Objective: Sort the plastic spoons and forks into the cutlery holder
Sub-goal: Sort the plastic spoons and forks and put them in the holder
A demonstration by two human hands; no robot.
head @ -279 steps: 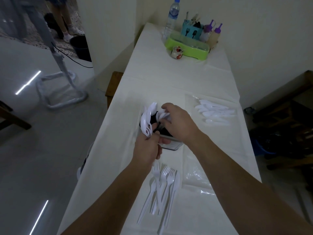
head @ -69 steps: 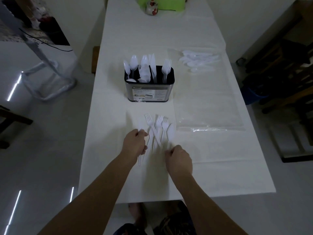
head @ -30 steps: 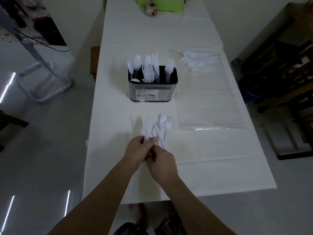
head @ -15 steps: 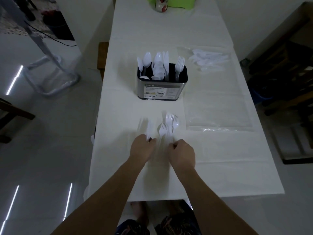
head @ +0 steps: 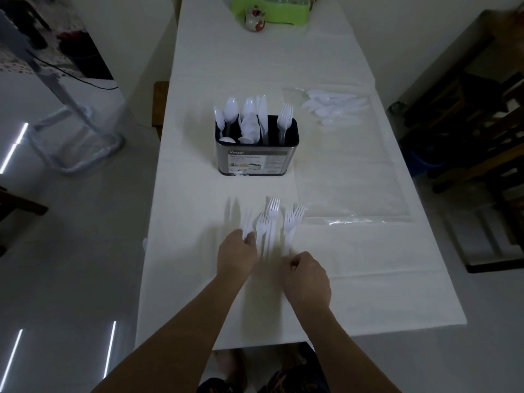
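Left hand (head: 236,255) pinches a blurred fork (head: 247,221); right hand (head: 307,277) curled, holding unclear. Loose forks (head: 273,217) lie at the cutlery holder's (head: 256,154) 6 o'clock on the table (head: 354,265)

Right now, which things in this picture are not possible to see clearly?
All in the head view:
- Left hand: grips a piece of white cutlery, blurred by motion; type unclear.
- Right hand: curled fingers hide whether it holds a fork handle.
- Cutlery holder: its walls hide the inside; label print too small.
- Green tray: cut off by the top edge.
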